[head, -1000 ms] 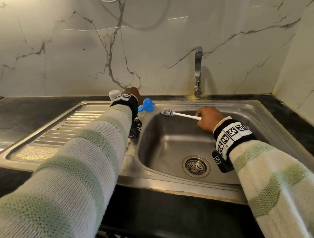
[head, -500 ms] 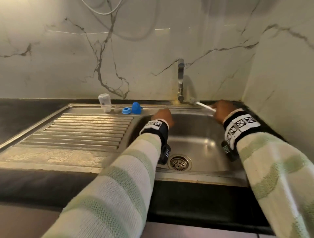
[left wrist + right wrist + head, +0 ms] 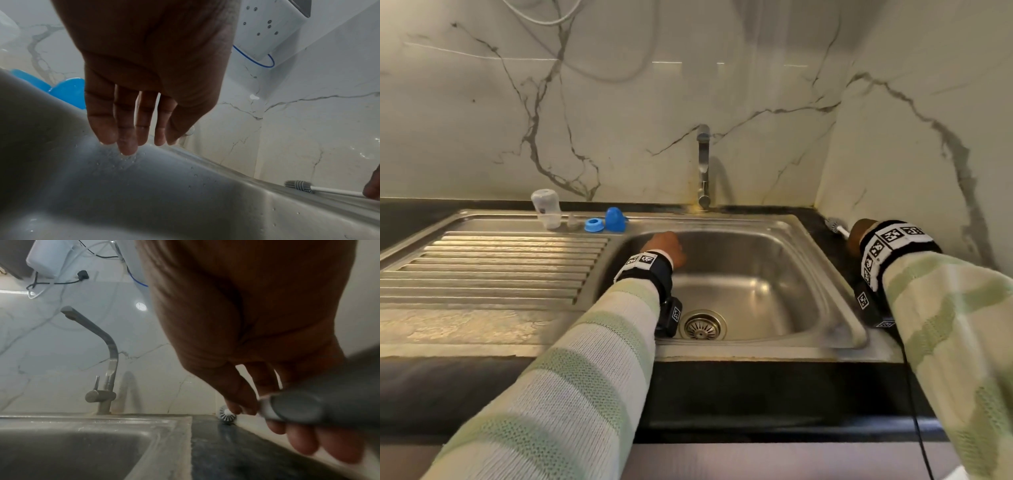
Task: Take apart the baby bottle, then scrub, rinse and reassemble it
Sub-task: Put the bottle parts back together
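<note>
The bottle body (image 3: 546,208) stands upside down on the sink's back ledge, with the clear nipple (image 3: 573,222), blue ring (image 3: 594,224) and blue cap (image 3: 615,219) beside it. My left hand (image 3: 664,246) hangs over the basin with straight fingers (image 3: 125,129), holding nothing. Water drops cling below them. My right hand (image 3: 859,236) grips the white handle of the bottle brush (image 3: 835,226) over the dark counter at the right wall. The brush's grey head (image 3: 227,414) touches the counter near the wall corner. The same brush (image 3: 300,186) shows in the left wrist view.
The steel sink (image 3: 835,274) has a drain (image 3: 702,325) at the front of the basin and a ribbed draining board (image 3: 493,267) to the left. The tap (image 3: 703,164) stands at the back. Marble walls close the back and right.
My left hand left the bottle parts on the ledge and came back over the basin. My right hand carried the brush from above the basin to the counter at the right wall.
</note>
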A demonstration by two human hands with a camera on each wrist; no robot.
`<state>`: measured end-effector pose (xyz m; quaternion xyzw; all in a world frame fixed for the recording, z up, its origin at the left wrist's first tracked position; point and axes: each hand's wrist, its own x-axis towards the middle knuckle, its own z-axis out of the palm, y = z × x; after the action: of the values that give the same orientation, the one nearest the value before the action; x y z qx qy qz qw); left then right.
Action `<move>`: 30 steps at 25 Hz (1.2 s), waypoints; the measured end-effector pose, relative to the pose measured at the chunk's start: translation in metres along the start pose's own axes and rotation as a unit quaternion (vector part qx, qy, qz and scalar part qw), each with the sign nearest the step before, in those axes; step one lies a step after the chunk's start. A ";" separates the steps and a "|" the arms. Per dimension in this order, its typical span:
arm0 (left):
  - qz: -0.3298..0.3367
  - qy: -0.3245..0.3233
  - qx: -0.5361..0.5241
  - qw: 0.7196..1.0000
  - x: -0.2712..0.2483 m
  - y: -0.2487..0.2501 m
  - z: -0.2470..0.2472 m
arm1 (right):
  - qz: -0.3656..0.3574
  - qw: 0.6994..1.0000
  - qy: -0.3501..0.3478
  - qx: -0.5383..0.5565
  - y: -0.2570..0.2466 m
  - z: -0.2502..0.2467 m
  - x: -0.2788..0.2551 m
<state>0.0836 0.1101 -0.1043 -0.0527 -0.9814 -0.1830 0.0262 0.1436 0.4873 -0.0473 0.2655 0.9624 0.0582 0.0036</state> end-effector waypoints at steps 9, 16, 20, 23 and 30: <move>-0.018 -0.005 -0.028 0.999 -0.002 0.002 0.000 | -0.021 0.997 -0.043 -0.058 -0.005 -0.009 -0.001; -0.009 0.035 -0.048 0.998 0.000 0.005 -0.025 | -0.190 0.975 0.042 0.107 -0.133 -0.070 -0.074; -0.031 0.077 -0.008 0.997 0.017 -0.018 -0.070 | -0.292 0.942 0.000 0.168 -0.225 -0.033 -0.099; -0.057 0.106 0.048 0.992 0.045 -0.067 -0.107 | -0.322 0.925 -0.039 0.199 -0.273 0.004 -0.110; -0.167 -0.002 0.196 0.966 0.091 -0.153 -0.136 | -0.370 0.897 -0.056 0.235 -0.302 0.036 -0.090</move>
<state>-0.0195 -0.0725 -0.0257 0.1178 -0.9930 0.0116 0.0028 0.0683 0.1873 -0.1201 -0.1141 0.9751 -0.1896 0.0160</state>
